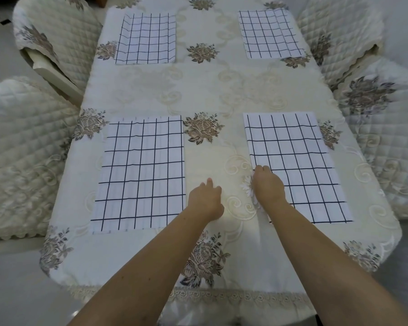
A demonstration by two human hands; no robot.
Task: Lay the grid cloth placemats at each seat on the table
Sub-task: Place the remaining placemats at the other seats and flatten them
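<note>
Nearby, quilted chairs [21,149] flank table [210,90]; right hand [267,188] touches placemat [299,158], left hand [205,200] beside.

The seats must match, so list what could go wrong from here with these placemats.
The right hand sits at the left edge of the near right placemat, which lies slanted; a tug could skew it more.
The far right placemat shows a crease near its right side and may look rumpled.
The left hand is low over the tablecloth; dragging on it could shift every mat.
</note>
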